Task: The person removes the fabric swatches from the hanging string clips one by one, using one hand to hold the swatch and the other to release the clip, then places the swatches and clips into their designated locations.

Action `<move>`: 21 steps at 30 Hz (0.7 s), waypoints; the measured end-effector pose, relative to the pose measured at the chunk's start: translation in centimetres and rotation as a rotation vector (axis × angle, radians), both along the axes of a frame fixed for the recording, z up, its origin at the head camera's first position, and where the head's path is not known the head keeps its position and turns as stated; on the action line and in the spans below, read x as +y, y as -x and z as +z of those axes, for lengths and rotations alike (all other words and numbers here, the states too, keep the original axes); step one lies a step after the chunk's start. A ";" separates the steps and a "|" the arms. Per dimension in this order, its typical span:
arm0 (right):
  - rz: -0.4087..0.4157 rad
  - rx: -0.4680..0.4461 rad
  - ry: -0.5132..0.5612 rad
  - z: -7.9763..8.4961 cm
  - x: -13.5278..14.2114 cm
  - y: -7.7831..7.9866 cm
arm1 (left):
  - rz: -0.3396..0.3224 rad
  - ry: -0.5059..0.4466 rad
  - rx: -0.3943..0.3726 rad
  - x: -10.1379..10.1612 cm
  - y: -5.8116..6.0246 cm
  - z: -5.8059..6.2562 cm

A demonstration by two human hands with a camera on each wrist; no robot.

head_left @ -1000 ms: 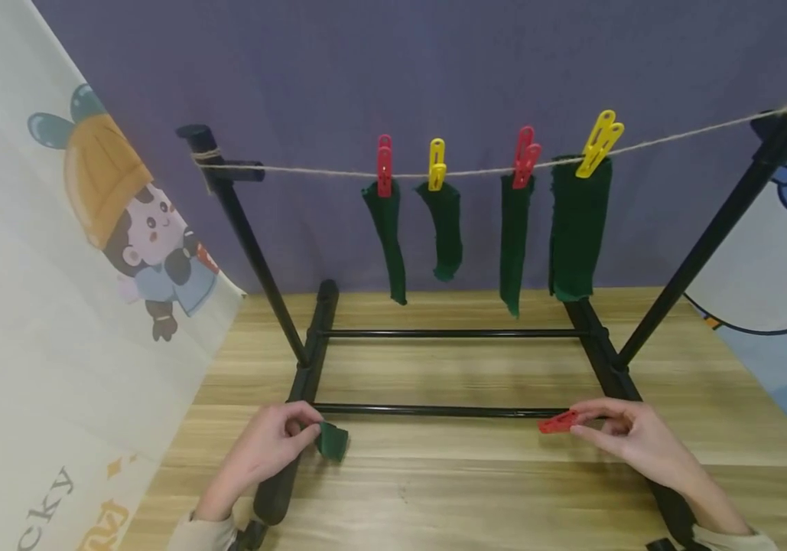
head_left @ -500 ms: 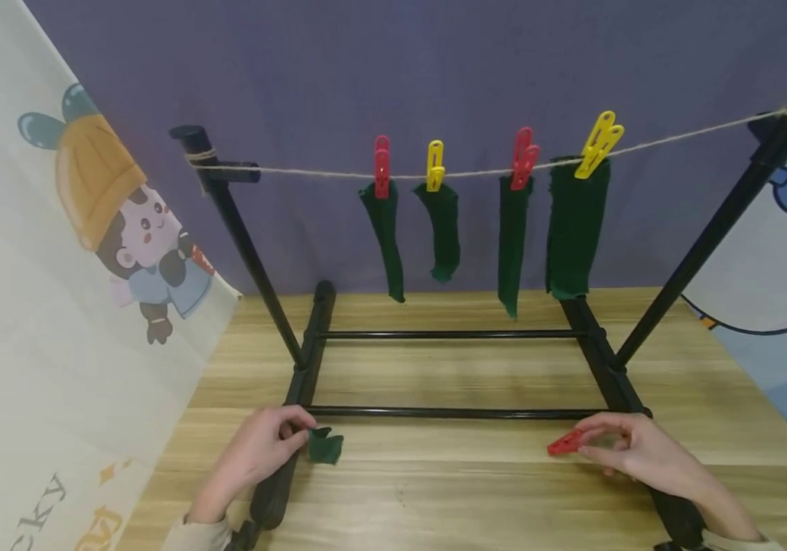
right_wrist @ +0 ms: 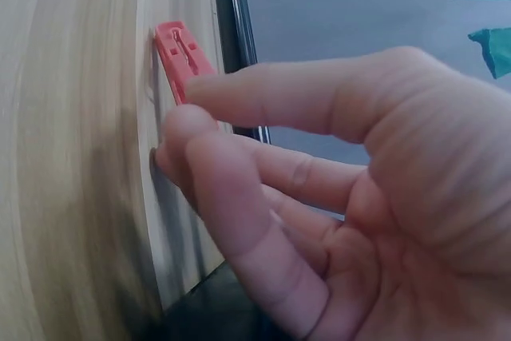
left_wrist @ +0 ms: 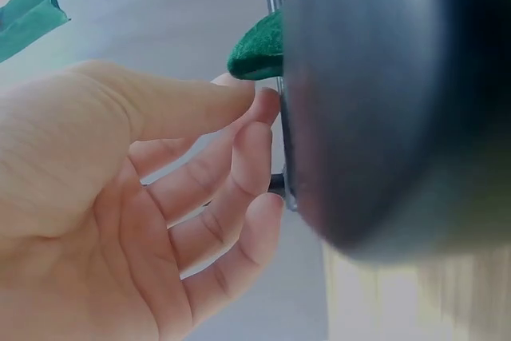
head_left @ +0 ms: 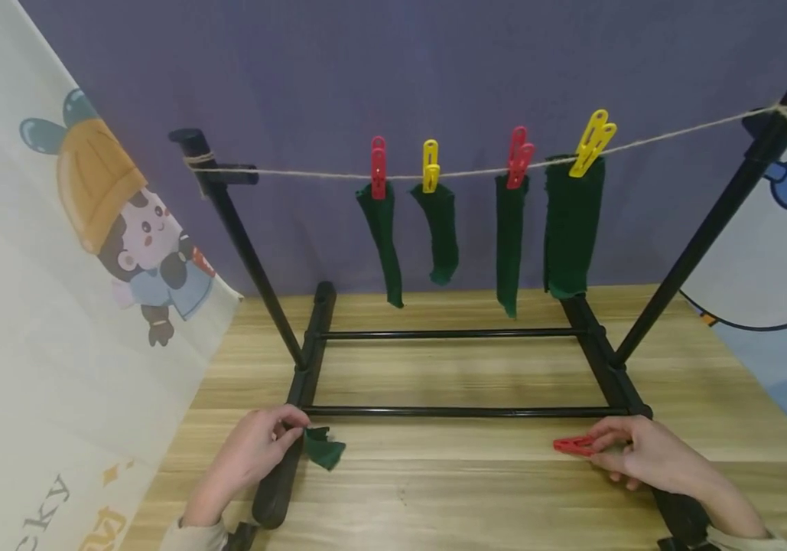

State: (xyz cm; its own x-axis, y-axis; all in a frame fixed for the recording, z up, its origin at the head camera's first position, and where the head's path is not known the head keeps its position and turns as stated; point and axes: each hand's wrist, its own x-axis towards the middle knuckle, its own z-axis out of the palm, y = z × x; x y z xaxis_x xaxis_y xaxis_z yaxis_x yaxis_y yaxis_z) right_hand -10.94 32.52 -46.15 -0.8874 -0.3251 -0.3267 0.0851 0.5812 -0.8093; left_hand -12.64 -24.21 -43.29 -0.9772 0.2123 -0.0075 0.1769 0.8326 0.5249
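Observation:
Between thumb and fingertips my left hand [head_left: 252, 453] pinches a small dark green cloth piece [head_left: 325, 450] by its edge, low over the rack's left foot. In the left wrist view the cloth [left_wrist: 259, 49] sticks out beyond the thumb, partly hidden by a dark bar. My right hand [head_left: 651, 457] pinches one end of a red clothespin [head_left: 572, 445] near the rack's right foot. The right wrist view shows that clothespin [right_wrist: 184, 53] pointing away from the fingertips. Several green cloth strips [head_left: 574, 229] hang from a string [head_left: 310, 174], held by red and yellow clothespins [head_left: 430, 164].
A black rack with a left post [head_left: 245, 245] and a right post [head_left: 703, 226] carries the string. Its lower crossbars [head_left: 455, 412] span the wood-grain table [head_left: 448, 490]. Behind stands a purple-grey backdrop [head_left: 338, 69], with printed curtains [head_left: 42, 321] at the sides.
The right hand has moved slightly right and down with the red clothespin. The left hand has shifted a little left and down, and the green cloth has turned in its grip.

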 end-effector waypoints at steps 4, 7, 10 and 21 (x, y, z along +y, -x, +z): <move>-0.022 -0.004 -0.020 0.3 0.0 -0.2 | 0.008 0.010 -0.001 0.2 0.1 0.1; -0.037 -0.012 -0.028 0.5 -0.1 -0.2 | 0.011 0.014 -0.006 0.4 0.2 0.2; -0.048 -0.017 -0.035 0.6 -0.1 -0.3 | 0.021 0.012 -0.007 0.6 0.3 0.4; -0.042 0.071 -0.048 2.7 -0.1 -0.2 | 0.008 -0.034 -0.015 1.2 0.6 1.5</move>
State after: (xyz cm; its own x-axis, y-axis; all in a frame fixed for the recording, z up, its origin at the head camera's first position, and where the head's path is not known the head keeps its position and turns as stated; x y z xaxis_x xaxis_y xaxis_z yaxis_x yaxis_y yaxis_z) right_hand -10.76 32.38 -43.42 -0.9215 -0.2726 -0.2765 0.0531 0.6168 -0.7853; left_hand -13.22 -22.97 -41.81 -0.9786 0.2050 -0.0149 0.1624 0.8154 0.5557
